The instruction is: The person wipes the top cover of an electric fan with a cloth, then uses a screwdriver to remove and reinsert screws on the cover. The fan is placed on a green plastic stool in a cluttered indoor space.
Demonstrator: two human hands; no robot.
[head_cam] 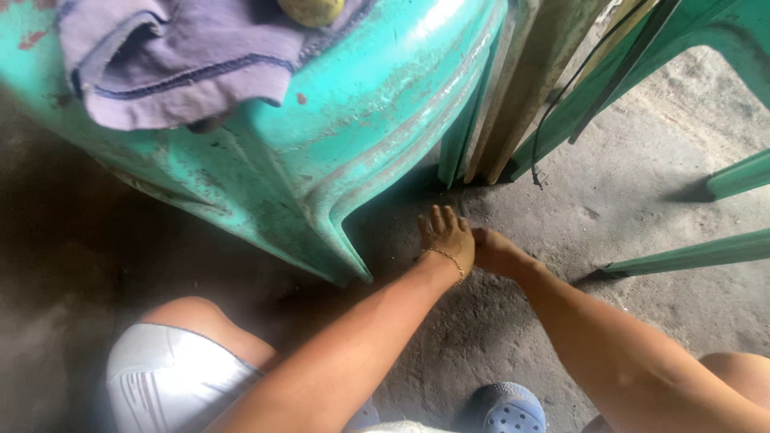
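Hands low on the floor [658, 184], both reaching under the green chair [337, 152], near its front leg [349, 261]. Left hand [446, 239], w/ a thin bracelet [449, 261] at the wrist, lies knuckles up, fingers loosely stretched fwd and flat to the concrete; can't tell if anything is under the palm. Right hand [491, 247] sits just beside it, touching, fingers hidden behind the left, so its grip can't be told either. No item visible between them.

Risks, as I judge: chair leg is right by the fingers, so any shift of the chair could pinch them. Cloth [168, 60] hangs over the seat edge w/ a yellowish round thing [311, 10] above it; a knock to the chair could drop both. Floor is gritty and dusty, so scraped knuckles are likely. Black wire [561, 96] dangles nearby and could snag an arm.
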